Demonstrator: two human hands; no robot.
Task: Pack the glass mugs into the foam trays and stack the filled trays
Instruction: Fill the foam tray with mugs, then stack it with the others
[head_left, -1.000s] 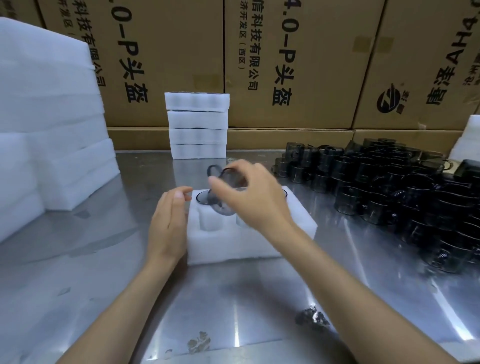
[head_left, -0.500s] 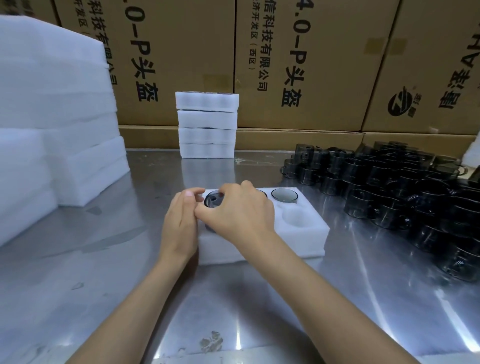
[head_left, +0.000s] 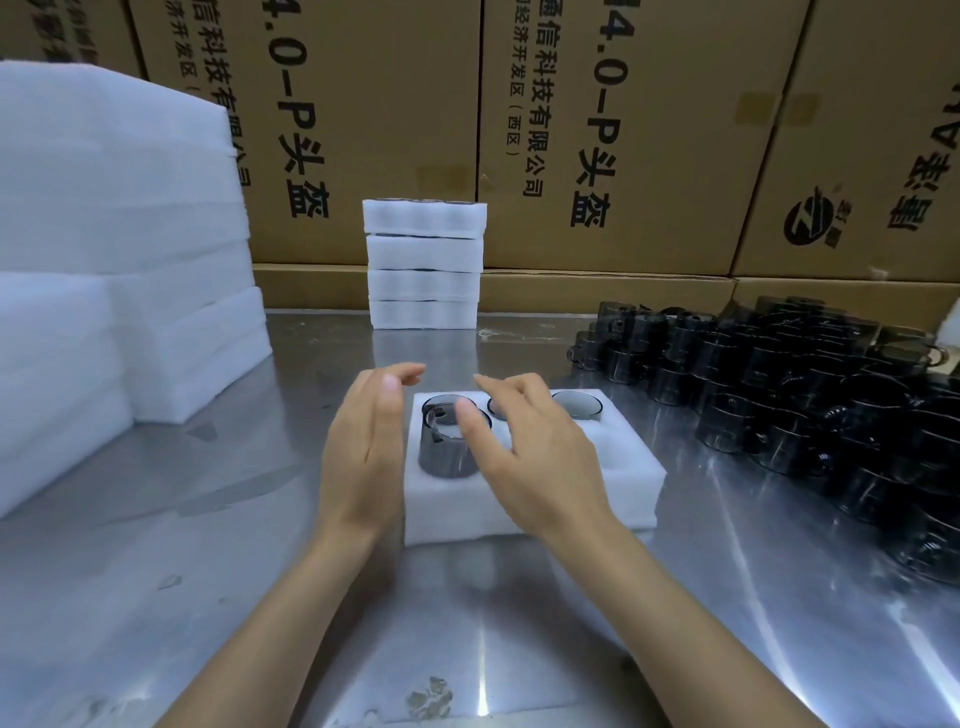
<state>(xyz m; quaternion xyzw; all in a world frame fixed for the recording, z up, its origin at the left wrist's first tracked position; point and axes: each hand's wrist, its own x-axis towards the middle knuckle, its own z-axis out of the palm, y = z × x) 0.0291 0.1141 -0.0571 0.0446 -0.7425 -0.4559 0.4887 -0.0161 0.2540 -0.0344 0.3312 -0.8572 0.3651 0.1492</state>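
Smoky grey glass mug (head_left: 448, 441), upright in the near-left pocket of a white foam tray (head_left: 524, 499) that lies flat on a brushed steel table (head_left: 208, 571); the mug's lower part sits inside the pocket and its upper part stands above the foam. Two further grey glass mugs occupy the tray's far row, one at the middle (head_left: 500, 408), largely hidden by fingers, and one at the far-right pocket (head_left: 577, 404). The left hand (head_left: 363, 447) stands edge-on just beside the tray's left wall, fingers straight and together, holding nothing. The right hand (head_left: 530, 452) hovers over the tray's centre with fingers spread and relaxed, the thumb above the mug's rim; whether the thumb touches the glass cannot be told. A stack of four white foam trays (head_left: 423, 265) stands at the far edge of the table, against printed brown cardboard cartons (head_left: 597, 135). Thick white foam slabs (head_left: 114, 249) are piled at the left. A dense cluster of loose dark glass mugs (head_left: 810, 405) covers the table's right side, well apart from the tray.
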